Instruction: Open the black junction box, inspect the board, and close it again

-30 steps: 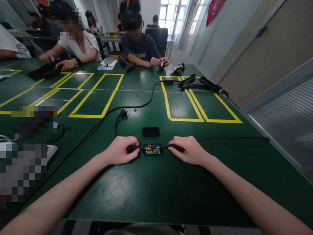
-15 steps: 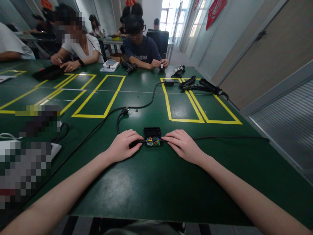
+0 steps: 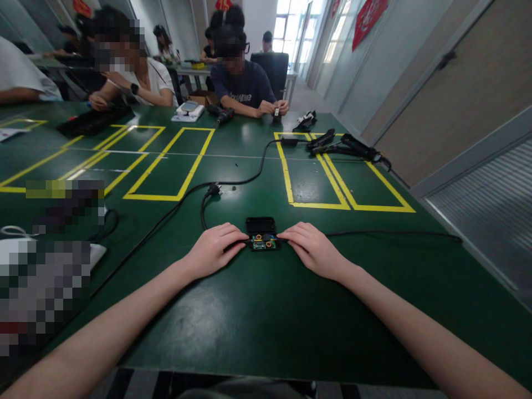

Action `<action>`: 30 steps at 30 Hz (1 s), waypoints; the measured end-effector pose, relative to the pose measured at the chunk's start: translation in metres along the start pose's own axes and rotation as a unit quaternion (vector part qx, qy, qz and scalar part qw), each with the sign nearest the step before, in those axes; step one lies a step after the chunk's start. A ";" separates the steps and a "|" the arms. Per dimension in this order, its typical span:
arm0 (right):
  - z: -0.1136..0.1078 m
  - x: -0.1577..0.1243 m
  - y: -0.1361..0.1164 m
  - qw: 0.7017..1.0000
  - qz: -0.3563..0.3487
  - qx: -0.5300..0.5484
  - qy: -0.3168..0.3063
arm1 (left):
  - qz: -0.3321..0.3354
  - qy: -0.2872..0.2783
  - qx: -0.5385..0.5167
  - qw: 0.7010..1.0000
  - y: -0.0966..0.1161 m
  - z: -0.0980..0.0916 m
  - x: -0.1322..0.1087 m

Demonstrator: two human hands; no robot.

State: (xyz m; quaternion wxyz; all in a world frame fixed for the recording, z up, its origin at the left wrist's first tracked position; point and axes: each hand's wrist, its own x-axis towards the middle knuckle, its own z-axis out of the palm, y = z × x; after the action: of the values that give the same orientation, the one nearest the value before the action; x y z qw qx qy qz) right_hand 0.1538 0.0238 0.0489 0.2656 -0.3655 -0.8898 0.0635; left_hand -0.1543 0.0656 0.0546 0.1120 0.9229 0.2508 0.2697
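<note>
A small black plastic case (image 3: 260,225) lies opened on the green table, its lid tipped back behind the base. Inside the base sits a green circuit board (image 3: 259,246) with copper-coloured ring coils. At the case's left end, my left hand (image 3: 218,249) is closed, fingers and thumb pinching the black cable where it enters. Opposite it, my right hand (image 3: 311,247) grips the cable at the right end, which continues as a black cord (image 3: 386,233) across the table. Behind my left hand, a cord ends in a black power plug (image 3: 214,190).
Another black cord (image 3: 245,180) curves over the table (image 3: 266,316) to a closed black box (image 3: 289,142). Black tool parts (image 3: 353,147) lie at the far right. A power drill (image 3: 222,114) and a scale (image 3: 188,111) stand before co-workers seated opposite. Blurred items sit at left.
My left hand and the case have shifted slightly to the right. Both hands keep their grip on the cables. Across the table, a co-worker in white has raised one arm.
</note>
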 end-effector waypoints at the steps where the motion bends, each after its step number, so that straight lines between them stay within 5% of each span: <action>1: 0.000 0.000 0.000 1.000 0.003 0.005 0.000 | -0.001 -0.002 -0.001 1.000 0.000 0.000 0.000; 30: 0.003 0.005 -0.009 0.999 0.022 -0.013 -0.031 | -0.030 -0.020 0.042 0.998 0.010 0.001 0.004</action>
State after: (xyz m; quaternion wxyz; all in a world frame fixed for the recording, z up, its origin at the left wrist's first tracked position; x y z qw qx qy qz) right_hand 0.1439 0.0210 0.0517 0.2313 -0.3862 -0.8903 0.0687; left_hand -0.1475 0.0593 0.0591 0.0858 0.9243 0.2869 0.2366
